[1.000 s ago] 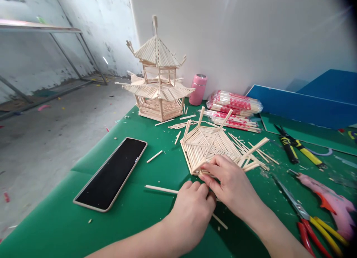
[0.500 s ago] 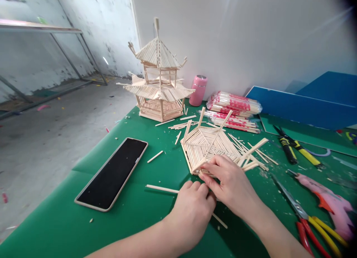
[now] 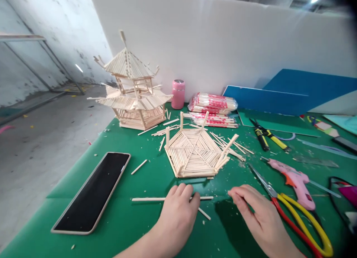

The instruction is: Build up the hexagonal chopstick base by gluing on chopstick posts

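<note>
You've got the phone [image 3: 92, 193] left of your left hand [image 3: 178, 209], stick base [image 3: 192, 152] just ahead-right of that, pagoda [image 3: 126, 62] farther back-left, scissors [image 3: 270, 190] just right of your right hand [image 3: 255, 209], glue gun [image 3: 297, 181] past those.

You've got 1 stick pagoda [image 3: 134, 101], 1 hexagonal stick base [image 3: 192, 153], 1 phone [image 3: 93, 193], 1 pink flask [image 3: 178, 96], 1 glue gun [image 3: 299, 181], 1 scissors [image 3: 270, 190], 1 pliers [image 3: 261, 139]; loose sticks [image 3: 139, 167] uncountable.

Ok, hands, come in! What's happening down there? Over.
Left hand on a wooden stick. Right hand beside the scissors. Hexagonal stick platform untouched; loose sticks crowd its right side.
</note>
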A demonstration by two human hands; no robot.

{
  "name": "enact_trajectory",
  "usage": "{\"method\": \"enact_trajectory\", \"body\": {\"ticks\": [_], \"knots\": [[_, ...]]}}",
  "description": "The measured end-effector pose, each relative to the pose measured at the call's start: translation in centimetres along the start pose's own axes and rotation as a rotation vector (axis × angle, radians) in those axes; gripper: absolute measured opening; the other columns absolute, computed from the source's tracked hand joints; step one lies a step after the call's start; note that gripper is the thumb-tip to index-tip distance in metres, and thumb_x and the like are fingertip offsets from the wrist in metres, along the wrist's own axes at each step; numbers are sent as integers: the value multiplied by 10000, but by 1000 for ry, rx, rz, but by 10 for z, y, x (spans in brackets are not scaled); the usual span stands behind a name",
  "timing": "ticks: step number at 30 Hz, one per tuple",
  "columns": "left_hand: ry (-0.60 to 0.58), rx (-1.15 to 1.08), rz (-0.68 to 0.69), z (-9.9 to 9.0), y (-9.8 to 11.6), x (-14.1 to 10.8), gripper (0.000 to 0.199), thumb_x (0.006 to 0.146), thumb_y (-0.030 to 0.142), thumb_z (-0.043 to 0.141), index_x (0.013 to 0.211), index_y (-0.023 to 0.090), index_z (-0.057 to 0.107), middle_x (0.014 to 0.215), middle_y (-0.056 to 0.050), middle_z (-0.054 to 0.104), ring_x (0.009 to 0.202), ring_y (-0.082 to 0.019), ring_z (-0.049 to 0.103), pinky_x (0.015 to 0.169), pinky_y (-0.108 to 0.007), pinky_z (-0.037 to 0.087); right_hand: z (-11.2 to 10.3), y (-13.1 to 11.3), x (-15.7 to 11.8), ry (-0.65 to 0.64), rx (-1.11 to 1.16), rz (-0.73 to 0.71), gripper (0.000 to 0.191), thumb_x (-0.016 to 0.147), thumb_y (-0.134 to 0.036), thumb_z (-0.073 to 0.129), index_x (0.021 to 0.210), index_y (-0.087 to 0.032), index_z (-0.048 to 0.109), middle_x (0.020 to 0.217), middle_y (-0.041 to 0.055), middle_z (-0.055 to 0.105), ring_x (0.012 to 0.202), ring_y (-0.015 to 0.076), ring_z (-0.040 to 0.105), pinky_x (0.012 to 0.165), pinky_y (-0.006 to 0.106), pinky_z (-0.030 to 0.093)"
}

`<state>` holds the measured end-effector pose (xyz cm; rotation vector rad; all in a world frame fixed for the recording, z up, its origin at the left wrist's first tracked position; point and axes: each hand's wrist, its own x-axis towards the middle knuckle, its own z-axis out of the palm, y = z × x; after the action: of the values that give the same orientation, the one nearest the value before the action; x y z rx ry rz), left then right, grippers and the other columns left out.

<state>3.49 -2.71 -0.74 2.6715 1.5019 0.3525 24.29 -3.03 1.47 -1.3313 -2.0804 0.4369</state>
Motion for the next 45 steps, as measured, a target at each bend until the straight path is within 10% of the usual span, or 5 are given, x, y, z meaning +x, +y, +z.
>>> {"method": "enact_trajectory", "body": {"ticks": [9, 17, 45], "knots": [[168, -72, 118, -1, -3, 3, 199, 809, 103, 420, 910, 146, 587, 744, -67, 574, 652, -183, 504, 572, -318, 427, -44, 55, -44, 260, -353, 493, 229, 807, -417, 436, 860, -214, 528, 761, 43, 622, 639, 181, 591, 548, 267, 454], [300, -127, 211, 1, -2, 6, 203, 822, 71, 407, 952, 120, 556, 812, -88, 601, 685, -165, 542, 617, -306, 440, -69, 100, -65, 294, -552, 574, 311, 742, -348, 453, 974, -163, 544, 885, 106, 573, 754, 234, 596, 644, 343, 478], [362, -156, 53, -10, 6, -9, 159, 822, 116, 463, 958, 145, 540, 767, -56, 609, 682, -164, 578, 615, -294, 475, -52, 74, -67, 35, -536, 606, 210, 795, -295, 399, 938, -199, 519, 774, 40, 626, 632, 187, 617, 496, 273, 454]]}}
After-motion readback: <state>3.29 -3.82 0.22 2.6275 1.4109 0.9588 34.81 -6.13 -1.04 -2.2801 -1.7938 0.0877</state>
